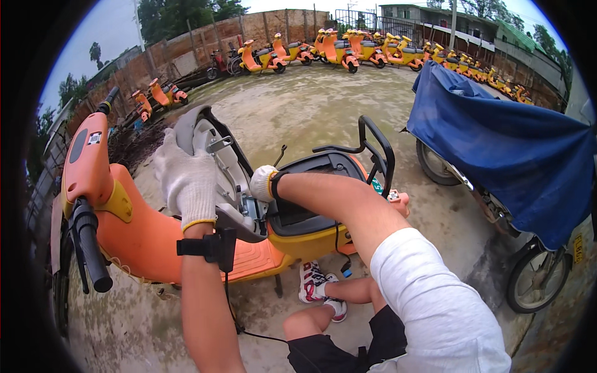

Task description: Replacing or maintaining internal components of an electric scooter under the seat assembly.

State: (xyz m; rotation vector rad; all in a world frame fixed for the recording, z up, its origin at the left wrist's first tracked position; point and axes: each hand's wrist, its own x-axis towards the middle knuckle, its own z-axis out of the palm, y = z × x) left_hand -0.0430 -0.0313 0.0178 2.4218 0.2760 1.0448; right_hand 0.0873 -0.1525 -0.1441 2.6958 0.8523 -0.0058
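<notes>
An orange and yellow electric scooter with black handlebar grips (155,239) is seen standing on a pale concrete yard floor (311,105), its grey padded seat (202,133) tipped up on its hinge so that the underside faces the rear. The left hand (186,177), covered by a white knitted work glove with a yellow cuff, is laid against the raised seat, its fingers (168,152) wrapped over the seat's edge and holding it up. A black strap with a small black box (208,247) is worn on the left wrist, and a thin black cable is seen hanging from it.

The right hand (262,183), gloved in the same way, is pressed down into the open black compartment under the seat (305,193), close to the metal hinge parts; its fingers are curled inward, though what they grip (if anything) cannot be told, since they are hidden behind the glove's back. A black tubular rear rack (373,146) is fixed just behind the compartment.

A foot in a red and white patterned shoe (314,283) is planted beside the scooter's footboard. To the right, well apart, a second vehicle is draped with a blue tarpaulin (504,146). A row of orange and yellow scooters (348,50) is parked along the far brick wall.
</notes>
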